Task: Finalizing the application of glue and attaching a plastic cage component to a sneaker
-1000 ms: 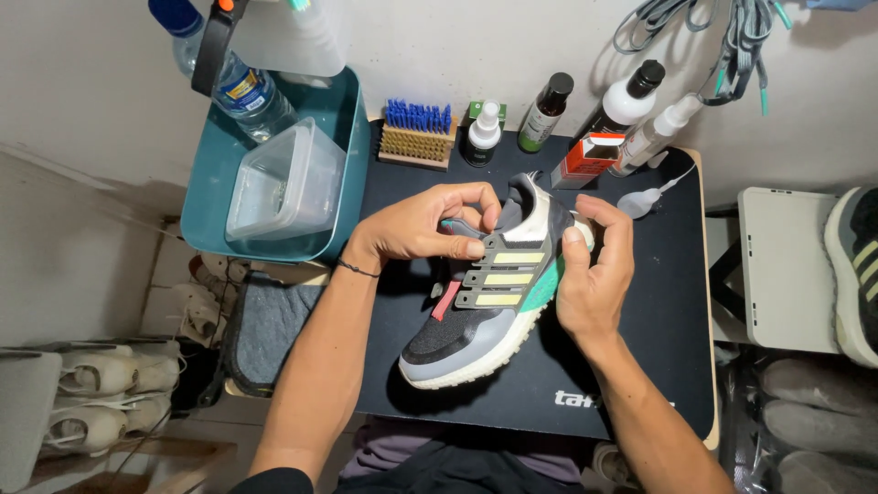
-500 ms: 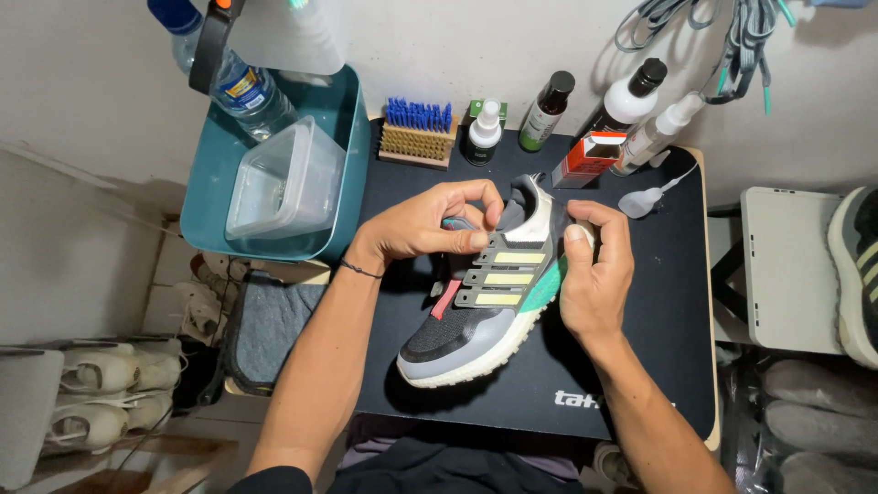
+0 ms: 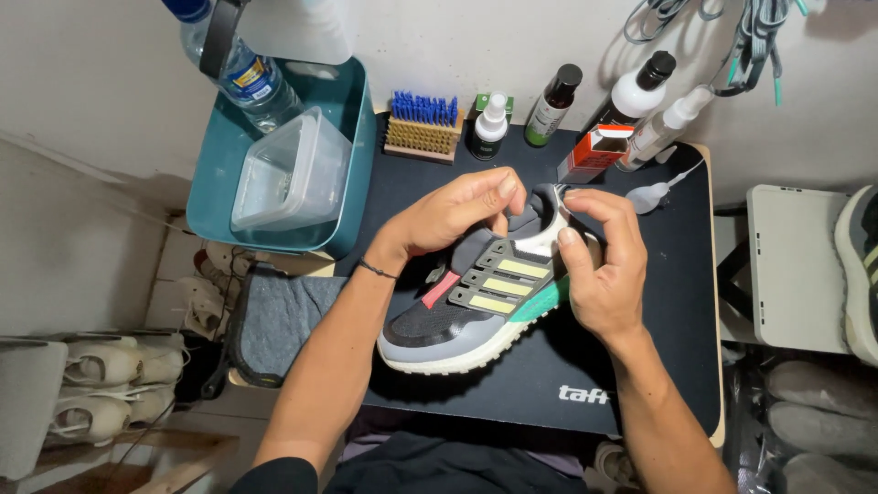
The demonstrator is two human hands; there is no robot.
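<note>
Lifted off the heel now, right hand [image 3: 604, 274], fingers half curled, pinching the sneaker [image 3: 476, 306] collar. Left hand [image 3: 453, 215] arched over, gripping the tongue.

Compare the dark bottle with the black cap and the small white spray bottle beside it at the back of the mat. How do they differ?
The dark bottle is taller than the white spray bottle. The dark bottle has a plain black cap; the white spray bottle ends in a white spray head. The dark bottle leans toward the wall in this view, and the white spray bottle stands straighter. Both stand at the back edge of the black mat, right of the brush, untouched by the hands.
</note>
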